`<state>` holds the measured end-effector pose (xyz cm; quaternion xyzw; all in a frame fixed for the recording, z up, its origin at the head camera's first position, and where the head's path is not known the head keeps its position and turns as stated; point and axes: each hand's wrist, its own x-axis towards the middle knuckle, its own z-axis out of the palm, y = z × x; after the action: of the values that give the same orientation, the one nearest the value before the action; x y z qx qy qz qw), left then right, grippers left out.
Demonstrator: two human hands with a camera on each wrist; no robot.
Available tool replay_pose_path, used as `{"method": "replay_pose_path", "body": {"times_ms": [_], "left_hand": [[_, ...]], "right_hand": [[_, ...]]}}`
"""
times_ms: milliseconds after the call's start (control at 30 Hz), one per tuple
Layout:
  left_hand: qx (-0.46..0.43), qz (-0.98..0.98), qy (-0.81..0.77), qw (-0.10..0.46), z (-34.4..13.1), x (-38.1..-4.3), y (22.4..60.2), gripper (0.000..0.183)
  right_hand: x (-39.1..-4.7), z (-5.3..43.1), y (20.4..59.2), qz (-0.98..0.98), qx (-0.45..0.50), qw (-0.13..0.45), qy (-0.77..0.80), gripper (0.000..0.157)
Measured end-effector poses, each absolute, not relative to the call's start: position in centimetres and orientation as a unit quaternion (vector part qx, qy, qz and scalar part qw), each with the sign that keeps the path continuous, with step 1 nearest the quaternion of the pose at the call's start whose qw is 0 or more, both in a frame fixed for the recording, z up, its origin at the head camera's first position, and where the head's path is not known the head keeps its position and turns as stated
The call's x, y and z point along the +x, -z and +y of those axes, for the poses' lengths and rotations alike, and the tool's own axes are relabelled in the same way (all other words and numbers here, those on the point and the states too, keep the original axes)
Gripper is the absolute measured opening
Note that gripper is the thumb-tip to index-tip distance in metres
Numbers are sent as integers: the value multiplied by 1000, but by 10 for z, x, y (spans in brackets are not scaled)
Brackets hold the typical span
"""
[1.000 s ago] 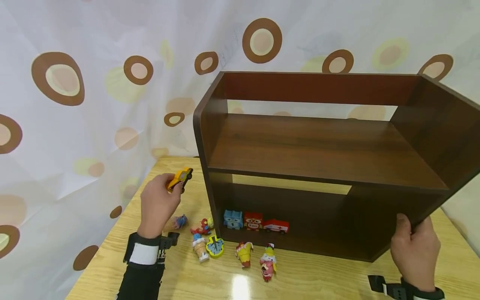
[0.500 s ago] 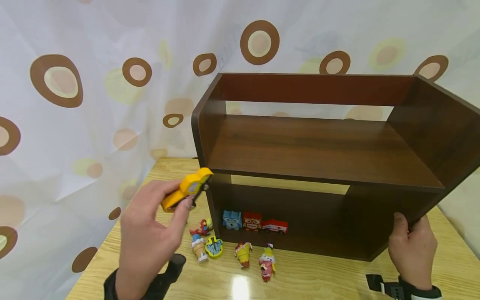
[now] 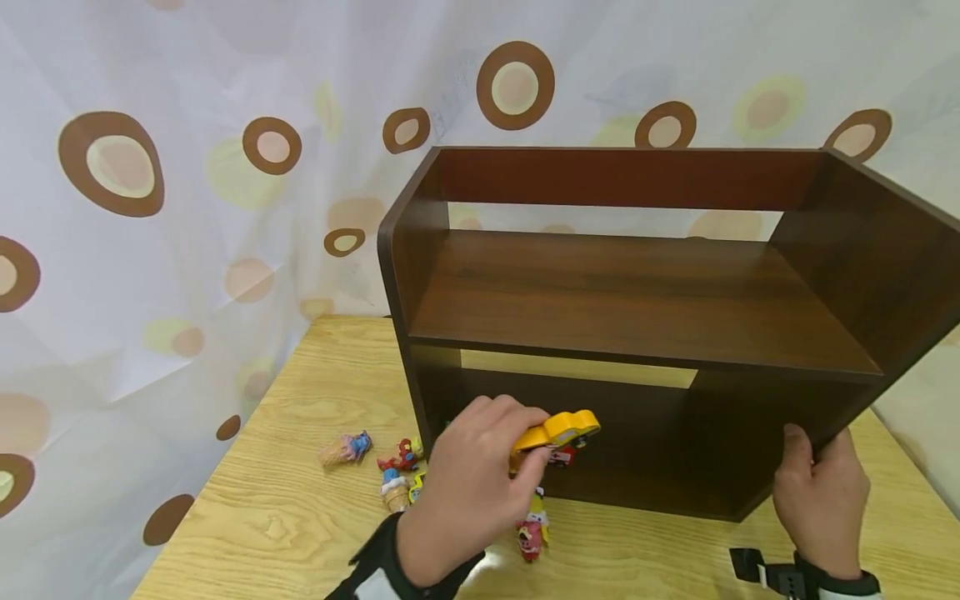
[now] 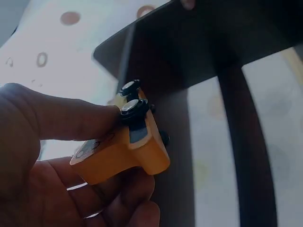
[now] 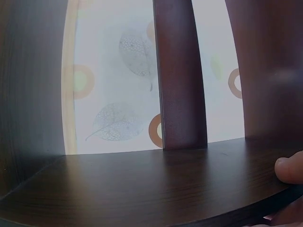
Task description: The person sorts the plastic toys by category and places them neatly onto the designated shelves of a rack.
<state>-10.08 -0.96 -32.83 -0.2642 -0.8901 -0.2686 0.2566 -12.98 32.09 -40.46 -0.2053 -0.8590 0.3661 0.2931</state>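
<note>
My left hand pinches a yellow toy car between thumb and fingers, in front of the lower compartment of a dark brown shelf. In the left wrist view the car tilts, its wheels facing the thumb. A red toy ambulance shows partly behind the car, inside the lower compartment; the owl blocks beside it are hidden by the hand. My right hand grips the front edge of the shelf's right side panel, thumb on the inner face; its thumb also shows in the right wrist view.
On the wooden table left of the shelf lie a cone-shaped toy, a red figure and an ice-cream toy. A pink figure lies in front of the shelf. Behind hangs a patterned white sheet.
My left hand has carried the yellow car from left of the shelf rightward to the front of its lower compartment, covering the owl blocks. The right hand keeps its grip on the panel.
</note>
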Motion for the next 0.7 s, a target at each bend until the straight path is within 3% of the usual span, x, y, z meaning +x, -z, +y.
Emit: {"method": "replay_pose_path", "body": {"times_ms": [400,700], "left_hand": [[-300,-929,175,128,51,-160,369,8],[-300,-944,98,99,79,-187,399,9]], "right_hand": [[-131,320,407,-863,-193,298,-360,34],[-130,319,406,-859,-197,301,-364,34]]}}
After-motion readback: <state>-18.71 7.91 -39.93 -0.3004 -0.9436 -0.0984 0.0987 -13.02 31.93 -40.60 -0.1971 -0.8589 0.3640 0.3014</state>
